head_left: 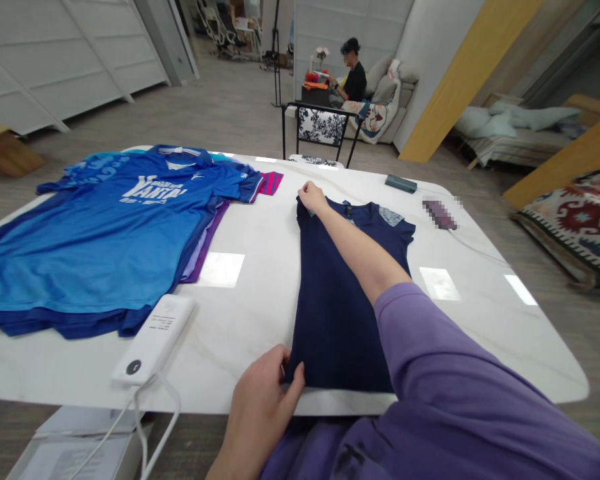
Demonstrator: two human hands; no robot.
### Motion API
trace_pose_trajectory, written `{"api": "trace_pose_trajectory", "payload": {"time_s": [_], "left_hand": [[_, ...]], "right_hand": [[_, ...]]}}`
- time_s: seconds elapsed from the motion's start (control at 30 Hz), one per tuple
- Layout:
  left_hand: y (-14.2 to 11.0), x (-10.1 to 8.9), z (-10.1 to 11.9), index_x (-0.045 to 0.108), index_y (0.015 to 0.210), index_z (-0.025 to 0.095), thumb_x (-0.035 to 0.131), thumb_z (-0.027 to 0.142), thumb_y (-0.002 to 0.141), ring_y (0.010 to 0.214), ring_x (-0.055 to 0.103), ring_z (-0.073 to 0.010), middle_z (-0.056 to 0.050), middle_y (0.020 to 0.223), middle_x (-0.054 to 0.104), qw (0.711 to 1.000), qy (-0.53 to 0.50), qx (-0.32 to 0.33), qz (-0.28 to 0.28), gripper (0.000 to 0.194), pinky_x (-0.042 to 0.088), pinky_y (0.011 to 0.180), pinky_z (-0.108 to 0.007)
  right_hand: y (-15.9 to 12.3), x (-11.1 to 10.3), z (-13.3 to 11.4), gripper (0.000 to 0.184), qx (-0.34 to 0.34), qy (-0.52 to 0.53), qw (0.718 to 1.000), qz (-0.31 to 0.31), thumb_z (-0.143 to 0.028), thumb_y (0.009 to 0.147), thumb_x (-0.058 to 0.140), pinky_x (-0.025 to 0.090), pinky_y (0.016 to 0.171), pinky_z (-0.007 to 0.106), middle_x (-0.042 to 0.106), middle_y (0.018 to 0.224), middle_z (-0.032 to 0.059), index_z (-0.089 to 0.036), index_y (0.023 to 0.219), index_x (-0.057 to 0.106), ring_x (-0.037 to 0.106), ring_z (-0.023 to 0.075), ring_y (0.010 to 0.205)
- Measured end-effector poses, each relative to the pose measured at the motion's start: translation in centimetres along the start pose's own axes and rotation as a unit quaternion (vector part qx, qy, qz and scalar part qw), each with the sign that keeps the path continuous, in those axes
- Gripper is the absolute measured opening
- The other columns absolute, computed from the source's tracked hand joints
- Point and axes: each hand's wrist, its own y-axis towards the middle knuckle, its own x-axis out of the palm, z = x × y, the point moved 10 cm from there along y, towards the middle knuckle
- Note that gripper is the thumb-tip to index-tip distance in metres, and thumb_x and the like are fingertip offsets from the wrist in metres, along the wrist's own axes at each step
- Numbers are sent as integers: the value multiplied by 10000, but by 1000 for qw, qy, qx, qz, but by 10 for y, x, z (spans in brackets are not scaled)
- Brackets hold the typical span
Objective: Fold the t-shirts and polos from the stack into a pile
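A blue jersey [155, 213] lies at the left of the worktop [260, 280]. The left hand [263, 400] clamps the near left hem corner of the navy shirt [335, 313]. The shirt lies flat, mostly rightward of this grip, long axis running away from the person. The right hand [313, 199] appears closed on the far left shoulder, fingertips partly obscured.

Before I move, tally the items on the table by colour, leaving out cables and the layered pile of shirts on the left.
Navy: 1, the short-sleeved top
White: 1, the box-shaped device
Dark green: 1, the small oblong item
Maroon: 1, the blurred item
Total: 4
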Motion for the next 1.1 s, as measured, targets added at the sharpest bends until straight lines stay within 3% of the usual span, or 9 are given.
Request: {"api": "trace_pose_trajectory", "payload": {"time_s": [0.2,0.33,0.43,0.57,0.7,0.87,0.93,1.0,1.1], "left_hand": [[-3,12,88,635,1004,286,596,276,1047,837,692,-246,-23,879,716,988,26,148,36,59,510,815,-428],[-4,58,138,709,1136,263,715,212,1001,912,725,-253,-37,990,776,970,94,222,-42,144,523,844,-429],[-5,90,153,762,1212,272,801,423,1036,1012,747,-279,-45,1104,803,955,118,251,-110,235,567,892,-447],[6,92,150,760,1398,271,671,389,1136,1347,700,-291,-81,1452,766,952,132,274,-24,301,577,1114,-466],[14,98,132,413,1801,175,679,433,1119,1722,394,-379,-150,1853,430,922,227,304,69,776,395,1376,-571],[9,107,114,364,1835,228,643,505,1118,1754,343,-385,-125,1894,356,906,274,316,66,818,306,1403,-604],[6,100,119,415,1808,216,657,481,1108,1730,379,-401,-151,1868,403,910,264,313,70,787,292,1388,-621],[9,91,133,519,1728,171,678,436,1095,1640,495,-415,-205,1763,533,922,234,299,74,704,350,1330,-623],[18,107,178,676,1490,180,696,419,1094,1330,694,-353,-170,1435,731,937,173,302,13,463,500,1127,-544]], "right_hand": [[-12,-82,99,282,82,69,992,73,-300,1100,460,552,1164,444,769,1262,125,-202,1318,609,710,286,1186],[-39,-112,163,319,111,57,988,87,-300,1051,556,565,1163,488,779,1190,122,-207,1352,610,714,301,1155],[-59,-119,190,400,105,43,989,93,-311,1030,616,540,1217,518,758,1311,173,-191,1411,630,698,343,1269],[-76,-114,178,578,17,-23,995,92,-407,1101,564,430,1325,620,554,1708,202,-221,1649,580,564,390,1545],[-86,-71,135,683,-141,-113,983,-22,-588,1167,442,205,1439,644,326,1904,64,-317,1794,460,299,343,1764],[-89,-33,127,819,-139,-154,971,-120,-708,1130,462,72,1476,590,309,1905,86,-271,1820,411,245,318,1792],[-86,-50,132,784,-143,-140,977,-76,-671,1147,426,118,1468,605,387,1874,102,-256,1812,413,315,334,1761],[-81,-93,156,728,-98,-120,988,20,-604,1162,394,235,1423,649,491,1800,167,-203,1766,468,424,383,1681],[-88,-175,235,659,68,-108,980,155,-517,1130,468,377,1309,694,556,1677,285,-104,1633,574,513,456,1549]]}}
